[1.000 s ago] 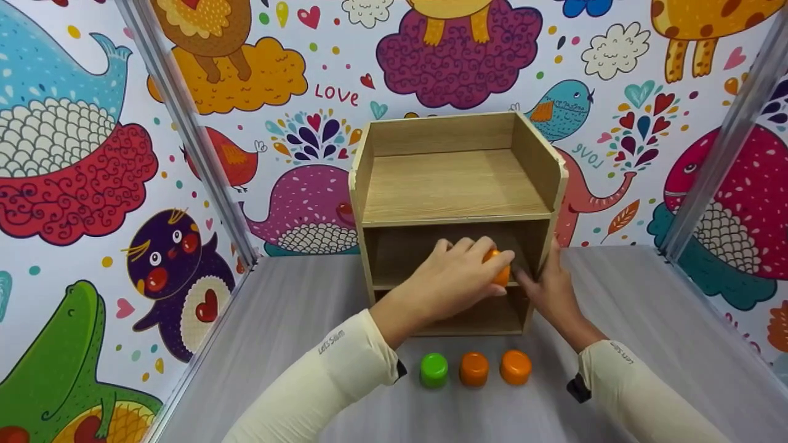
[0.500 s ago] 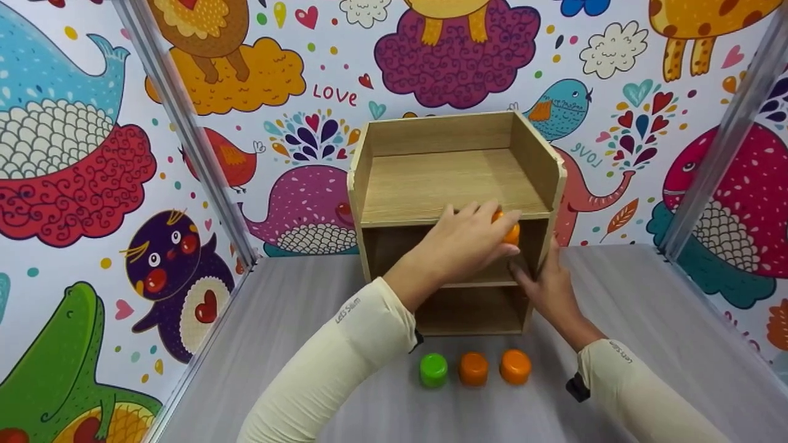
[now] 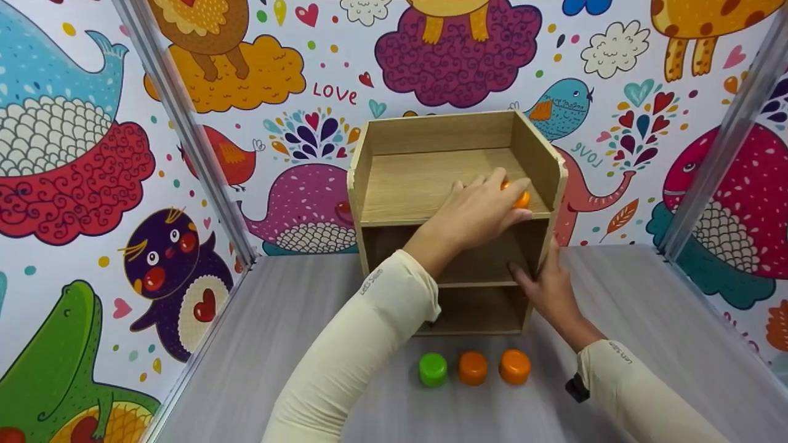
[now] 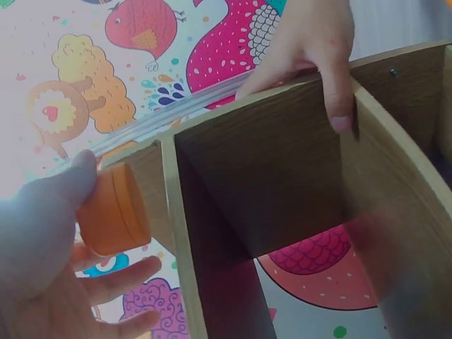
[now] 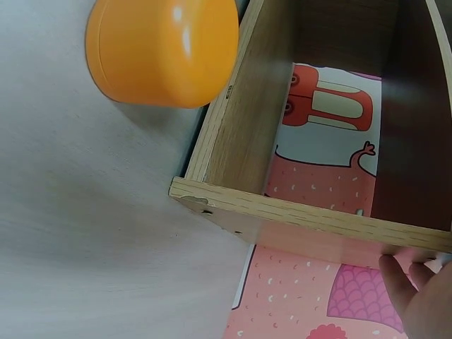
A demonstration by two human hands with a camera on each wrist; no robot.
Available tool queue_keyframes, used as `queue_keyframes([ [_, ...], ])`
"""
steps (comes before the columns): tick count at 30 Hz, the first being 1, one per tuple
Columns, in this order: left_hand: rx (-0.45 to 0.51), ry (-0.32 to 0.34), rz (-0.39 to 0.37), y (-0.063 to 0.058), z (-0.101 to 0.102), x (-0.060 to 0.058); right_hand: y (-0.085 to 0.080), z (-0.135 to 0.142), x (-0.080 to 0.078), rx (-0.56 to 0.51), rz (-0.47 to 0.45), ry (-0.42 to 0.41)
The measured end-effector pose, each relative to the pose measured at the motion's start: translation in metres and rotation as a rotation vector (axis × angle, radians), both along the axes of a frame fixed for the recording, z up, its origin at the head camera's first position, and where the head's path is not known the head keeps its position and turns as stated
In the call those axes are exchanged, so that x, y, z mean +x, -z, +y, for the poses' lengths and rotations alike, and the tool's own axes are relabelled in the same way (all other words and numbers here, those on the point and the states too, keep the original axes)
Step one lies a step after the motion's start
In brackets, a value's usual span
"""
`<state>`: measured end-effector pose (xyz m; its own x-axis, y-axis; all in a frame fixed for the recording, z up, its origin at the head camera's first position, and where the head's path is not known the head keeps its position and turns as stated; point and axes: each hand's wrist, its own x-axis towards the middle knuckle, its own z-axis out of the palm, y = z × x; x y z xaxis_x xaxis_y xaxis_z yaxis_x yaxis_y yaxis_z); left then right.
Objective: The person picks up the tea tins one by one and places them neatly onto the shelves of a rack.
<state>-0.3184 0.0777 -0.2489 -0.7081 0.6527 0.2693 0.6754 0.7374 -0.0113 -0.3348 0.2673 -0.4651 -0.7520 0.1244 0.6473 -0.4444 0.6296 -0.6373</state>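
My left hand [image 3: 483, 206] pinches a small orange plastic cylinder [image 3: 522, 200] with rounded edges, at the front right of the shelf's top level. In the left wrist view this orange cylinder [image 4: 116, 212] lies between thumb and index finger, with the other fingers spread. The small wooden shelf [image 3: 455, 218] has an open top level with raised sides above two compartments. At its right side panel, my right hand [image 3: 557, 295] grips the edge, thumb on the inner face of the middle compartment and fingers outside. The right wrist view shows right fingers [image 5: 399, 282] against the panel's outer face.
On the grey table [image 3: 295, 369], in front of the shelf, stand a green cylinder [image 3: 433, 370] and two orange ones, a middle one [image 3: 473, 368] and a right one [image 3: 514, 367], in a row. A wall with cartoon animals [image 3: 455, 55] rises behind.
My left hand has lifted the orange cylinder from in front of the middle compartment up to the top level, shifting slightly right. My right hand keeps its grip on the side panel.
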Motion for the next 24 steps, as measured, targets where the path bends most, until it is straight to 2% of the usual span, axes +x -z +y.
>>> queue_keyframes([
  [9,0.011,-0.040,-0.030,-0.003,0.011,-0.019,-0.001,-0.002,0.001,-0.016,-0.001,-0.012],
  [24,0.016,-0.074,-0.118,-0.001,0.029,-0.039,0.000,0.001,0.001,-0.006,-0.011,0.001],
])
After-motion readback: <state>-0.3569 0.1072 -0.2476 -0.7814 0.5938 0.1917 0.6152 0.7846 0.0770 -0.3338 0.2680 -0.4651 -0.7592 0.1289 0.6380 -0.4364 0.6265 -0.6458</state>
